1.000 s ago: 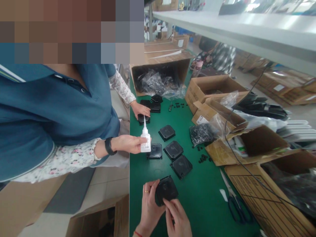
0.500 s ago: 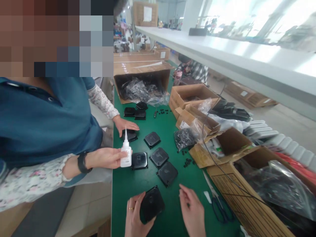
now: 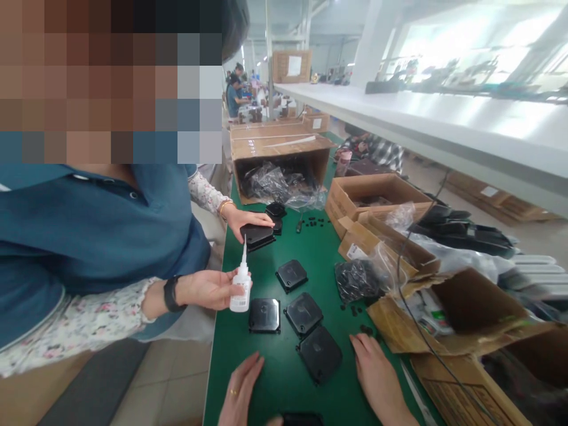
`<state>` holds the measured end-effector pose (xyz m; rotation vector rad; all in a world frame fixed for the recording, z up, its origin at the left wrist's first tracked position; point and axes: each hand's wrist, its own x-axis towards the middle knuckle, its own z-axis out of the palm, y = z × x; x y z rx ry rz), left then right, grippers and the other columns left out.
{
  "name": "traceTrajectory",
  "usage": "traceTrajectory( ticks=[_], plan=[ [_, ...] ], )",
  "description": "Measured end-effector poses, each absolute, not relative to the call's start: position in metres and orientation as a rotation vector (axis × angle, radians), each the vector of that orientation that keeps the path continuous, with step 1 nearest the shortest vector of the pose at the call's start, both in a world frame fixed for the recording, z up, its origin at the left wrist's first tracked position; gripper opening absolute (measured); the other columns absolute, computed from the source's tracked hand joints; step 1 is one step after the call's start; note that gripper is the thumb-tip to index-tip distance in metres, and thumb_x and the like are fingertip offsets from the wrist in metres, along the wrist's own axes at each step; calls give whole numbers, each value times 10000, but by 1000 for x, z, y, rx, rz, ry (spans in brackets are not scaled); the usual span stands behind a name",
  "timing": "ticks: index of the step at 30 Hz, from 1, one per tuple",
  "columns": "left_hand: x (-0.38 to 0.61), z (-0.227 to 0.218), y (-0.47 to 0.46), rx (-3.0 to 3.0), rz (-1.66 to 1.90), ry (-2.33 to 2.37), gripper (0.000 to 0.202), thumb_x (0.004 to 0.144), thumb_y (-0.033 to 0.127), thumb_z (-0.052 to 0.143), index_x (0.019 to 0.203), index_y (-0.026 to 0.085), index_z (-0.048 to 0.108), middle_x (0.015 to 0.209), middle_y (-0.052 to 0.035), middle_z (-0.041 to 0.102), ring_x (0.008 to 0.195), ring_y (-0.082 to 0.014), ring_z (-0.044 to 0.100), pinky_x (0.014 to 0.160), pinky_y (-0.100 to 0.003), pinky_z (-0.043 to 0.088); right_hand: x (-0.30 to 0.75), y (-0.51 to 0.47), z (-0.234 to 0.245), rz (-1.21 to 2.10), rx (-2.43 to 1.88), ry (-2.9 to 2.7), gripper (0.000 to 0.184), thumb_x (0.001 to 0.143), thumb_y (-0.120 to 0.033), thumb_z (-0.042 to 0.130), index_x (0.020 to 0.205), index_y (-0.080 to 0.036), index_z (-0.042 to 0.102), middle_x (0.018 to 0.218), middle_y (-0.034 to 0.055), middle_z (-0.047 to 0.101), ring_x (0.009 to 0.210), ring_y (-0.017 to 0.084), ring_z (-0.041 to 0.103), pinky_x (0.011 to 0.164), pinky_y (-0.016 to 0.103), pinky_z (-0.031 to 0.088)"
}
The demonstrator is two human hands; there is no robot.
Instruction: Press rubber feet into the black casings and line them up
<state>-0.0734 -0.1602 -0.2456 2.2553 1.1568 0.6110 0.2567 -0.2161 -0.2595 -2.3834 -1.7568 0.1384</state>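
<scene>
My left hand (image 3: pixel 242 390) is at the bottom with fingers stretched, its thumb beside a black square cover (image 3: pixel 304 419) cut off by the lower edge. Green tabletop shows between those fingers and the cover. My right hand (image 3: pixel 377 376) reaches over the table, fingers extended, fingertips at some small black pieces (image 3: pixel 366 329). Ahead of my hands lie more black square covers: one (image 3: pixel 320 353) nearest, another (image 3: pixel 304 313) touching it, one (image 3: pixel 265 315) to the left and one (image 3: pixel 291 275) farther off. Whether my right fingertips pinch a piece is hidden.
A co-worker at left holds a white dropper bottle (image 3: pixel 240 290), their other hand on a black cover (image 3: pixel 258 235). Cardboard boxes (image 3: pixel 377 195) line the right side; scissors (image 3: pixel 417 390) lie near my right forearm. A shelf (image 3: pixel 421 112) overhangs, with a cable hanging down.
The view has tilted up. My left hand's grip on the black cover has loosened, and the cover is lower. My right hand has moved to the small pieces. The co-worker's far hand has moved away along the table.
</scene>
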Motion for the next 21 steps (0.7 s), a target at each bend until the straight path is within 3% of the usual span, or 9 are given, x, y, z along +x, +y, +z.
traceTrajectory(
  ticks=[2, 7, 12, 15, 17, 21],
  plan=[
    [-70, -230, -119, 2186, 671, 1332, 705, 855, 356, 670, 1475, 314, 337, 1483, -113, 434, 1369, -291, 457, 1119, -530, 471, 257, -218, -259, 148, -2409, -1755, 375, 878, -20, 399, 1077, -136, 695, 1066, 113, 684, 1023, 239, 657, 916, 349, 542],
    [-43, -220, -35, 2145, 495, 1195, 971, 657, 157, 770, 1499, 276, 302, 1562, -121, 329, 1446, -317, 332, 1207, -571, 324, 255, -221, -257, 182, -2483, -1671, 320, 880, -57, 380, 961, -156, 674, 980, 108, 655, 910, 227, 682, 817, 337, 544],
    [-38, -223, -18, 2155, 372, 1089, 869, 610, 118, 724, 1421, 238, 434, 1416, -114, 503, 1319, -300, 470, 1165, -543, 376, 261, -229, -255, 350, -2379, -1447, 321, 900, -214, 352, 799, -201, 656, 814, 86, 641, 751, 222, 673, 694, 345, 527],
    [-50, -230, -44, 2130, 442, 1176, 789, 608, 93, 687, 1362, 226, 498, 1348, -109, 549, 1288, -311, 490, 1153, -557, 388, 261, -233, -247, 536, -2174, -1141, 282, 827, -404, 483, 742, -221, 680, 788, 76, 662, 748, 227, 674, 722, 358, 551],
    [-62, -240, -71, 2131, 482, 1198, 812, 598, 65, 668, 1366, 260, 491, 1351, -94, 555, 1287, -316, 495, 1143, -571, 402, 251, -235, -235, 732, -2027, -843, 295, 703, -495, 646, 752, -212, 712, 798, 76, 699, 750, 233, 685, 745, 359, 577],
    [-86, -258, -129, 2135, 556, 1250, 927, 626, 71, 686, 1458, 300, 346, 1383, -93, 540, 1281, -319, 508, 1096, -591, 458, 198, -234, -195, 1150, -1621, -273, 431, 526, -450, 875, 823, -171, 736, 801, 69, 742, 804, 245, 718, 781, 355, 609]
  ],
)
